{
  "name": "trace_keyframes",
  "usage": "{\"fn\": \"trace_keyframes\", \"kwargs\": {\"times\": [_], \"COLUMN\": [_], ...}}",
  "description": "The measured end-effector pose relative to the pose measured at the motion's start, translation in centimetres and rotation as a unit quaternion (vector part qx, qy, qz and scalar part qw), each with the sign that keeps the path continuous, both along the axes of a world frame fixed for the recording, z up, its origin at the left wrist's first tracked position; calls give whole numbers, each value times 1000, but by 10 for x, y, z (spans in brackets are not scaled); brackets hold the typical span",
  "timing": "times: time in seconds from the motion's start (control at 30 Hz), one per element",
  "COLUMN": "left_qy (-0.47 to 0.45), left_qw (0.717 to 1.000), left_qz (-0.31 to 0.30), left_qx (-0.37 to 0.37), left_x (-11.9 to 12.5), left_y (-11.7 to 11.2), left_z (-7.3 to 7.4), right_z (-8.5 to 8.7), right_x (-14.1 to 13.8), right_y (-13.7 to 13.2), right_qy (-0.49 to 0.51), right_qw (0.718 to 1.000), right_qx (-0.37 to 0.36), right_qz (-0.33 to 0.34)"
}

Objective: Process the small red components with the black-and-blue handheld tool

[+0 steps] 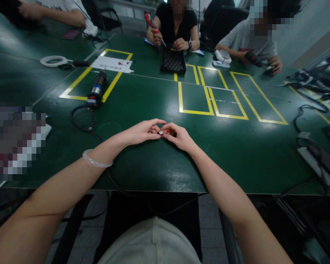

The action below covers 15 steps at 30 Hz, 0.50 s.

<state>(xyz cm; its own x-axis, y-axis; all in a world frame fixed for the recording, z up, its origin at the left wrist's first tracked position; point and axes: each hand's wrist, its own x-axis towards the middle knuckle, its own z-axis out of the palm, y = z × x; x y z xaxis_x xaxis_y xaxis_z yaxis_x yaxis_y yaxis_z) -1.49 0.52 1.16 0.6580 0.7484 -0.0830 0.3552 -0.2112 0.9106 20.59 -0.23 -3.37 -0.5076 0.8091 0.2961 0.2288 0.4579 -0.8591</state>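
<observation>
My left hand (143, 132) and my right hand (178, 136) meet over the green table (159, 165), fingertips pinched together. Between them sits a small silver metal part (161, 132), held by both hands just above the tabletop. What the part is cannot be made out. A pale bangle (96, 160) circles my left wrist.
A black electric screwdriver (97, 89) with a cable lies at the left inside yellow tape lines (198, 111). A black parts tray (173, 61) stands at the far side before a person holding a red tool. Other people sit around the table. Cables and devices lie at the right edge.
</observation>
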Motion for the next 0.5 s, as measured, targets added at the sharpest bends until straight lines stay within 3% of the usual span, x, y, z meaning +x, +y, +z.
{"fn": "trace_keyframes", "kwargs": {"times": [0.33, 0.5], "left_qy": [57, 73], "left_qw": [982, 980], "left_qz": [60, 80], "left_qx": [170, 169], "left_x": [0, 1], "left_y": [0, -1], "left_z": [-5, -5], "right_z": [-4, -6], "right_x": [0, 0], "right_y": [3, 3], "right_qy": [7, 27], "right_qw": [998, 997], "right_qx": [-47, -51], "right_qz": [-45, -41]}}
